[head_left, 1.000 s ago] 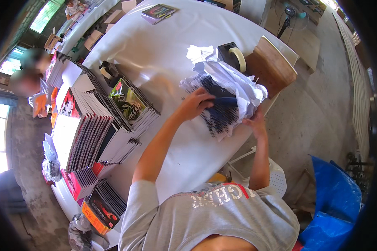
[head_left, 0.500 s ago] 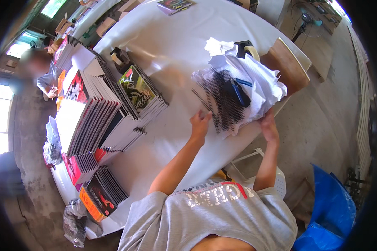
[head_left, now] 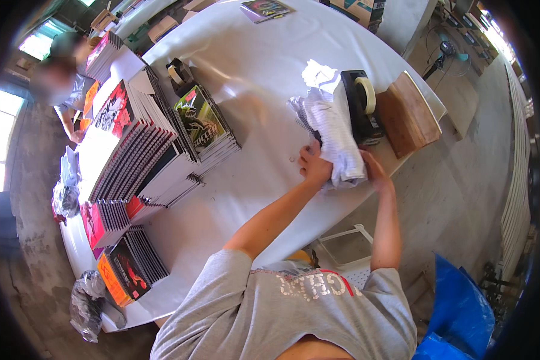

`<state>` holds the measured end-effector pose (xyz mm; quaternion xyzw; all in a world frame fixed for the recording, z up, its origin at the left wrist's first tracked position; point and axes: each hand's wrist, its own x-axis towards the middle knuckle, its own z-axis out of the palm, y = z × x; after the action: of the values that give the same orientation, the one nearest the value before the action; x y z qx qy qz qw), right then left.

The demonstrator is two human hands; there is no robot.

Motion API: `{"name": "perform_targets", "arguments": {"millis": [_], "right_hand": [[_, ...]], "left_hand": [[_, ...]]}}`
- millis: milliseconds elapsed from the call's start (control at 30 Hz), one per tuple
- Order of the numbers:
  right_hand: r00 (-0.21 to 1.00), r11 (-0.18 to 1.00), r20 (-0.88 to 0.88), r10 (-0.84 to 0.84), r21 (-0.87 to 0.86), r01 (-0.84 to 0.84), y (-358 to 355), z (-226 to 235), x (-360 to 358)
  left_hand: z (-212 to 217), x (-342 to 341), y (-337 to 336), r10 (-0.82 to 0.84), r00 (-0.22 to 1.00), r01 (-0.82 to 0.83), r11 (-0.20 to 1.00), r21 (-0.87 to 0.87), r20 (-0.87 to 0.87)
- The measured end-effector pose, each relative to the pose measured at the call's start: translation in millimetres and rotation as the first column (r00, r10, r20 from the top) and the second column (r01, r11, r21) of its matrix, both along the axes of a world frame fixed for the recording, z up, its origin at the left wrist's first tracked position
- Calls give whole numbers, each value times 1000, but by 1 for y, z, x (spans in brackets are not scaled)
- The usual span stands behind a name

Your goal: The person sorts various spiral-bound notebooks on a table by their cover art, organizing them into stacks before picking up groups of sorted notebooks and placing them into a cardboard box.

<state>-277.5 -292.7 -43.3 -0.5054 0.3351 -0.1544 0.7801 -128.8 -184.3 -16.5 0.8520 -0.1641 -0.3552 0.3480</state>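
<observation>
A crumpled white paper bundle (head_left: 336, 135) lies folded over near the table's right edge. Black binding coils (head_left: 304, 117) poke out along its left side; the rest of them are hidden under the paper. My left hand (head_left: 314, 163) is closed on the bundle's lower left side, fingers curled at the coils. On the other side, my right hand (head_left: 376, 171) presses round the paper's lower right edge, its fingertips partly hidden. Just beyond the bundle stands a black tape dispenser (head_left: 359, 108) with a pale roll.
Stacks of spiral-bound notebooks (head_left: 141, 147) fill the table's left side, with another tape dispenser (head_left: 179, 75) behind. A bent brown board (head_left: 408, 114) stands at the right edge. A white stool (head_left: 345, 243) is below, a blue sheet (head_left: 459, 306) lower right. Two people are at far left.
The spread paper has been folded over the coils into a narrower bundle, covering most of them and the dark blue-handled tool. My left hand has moved right, onto the bundle.
</observation>
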Motion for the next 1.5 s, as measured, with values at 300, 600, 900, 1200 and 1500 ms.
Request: {"name": "perform_targets", "arguments": {"millis": [300,600,900,1200,1500], "right_hand": [[989,910,144,-38,415,-26,76,23,64],[608,798,684,-403,588,-133,106,-21,57],[670,901,652,-354,429,58,117,26,46],[804,968,572,-164,251,18,146,59,76],[846,899,431,314,150,-410,255,52,107]], "left_hand": [[-123,93,-7,-318,758,-330,566,-755,-569],[115,7,64,-350,588,493,870,21,729],[164,8,133,-304,493,615,785,-79,815],[216,38,164,20,693,353,862,-363,721],[163,16,257,-293,670,396,918,6,683]]}}
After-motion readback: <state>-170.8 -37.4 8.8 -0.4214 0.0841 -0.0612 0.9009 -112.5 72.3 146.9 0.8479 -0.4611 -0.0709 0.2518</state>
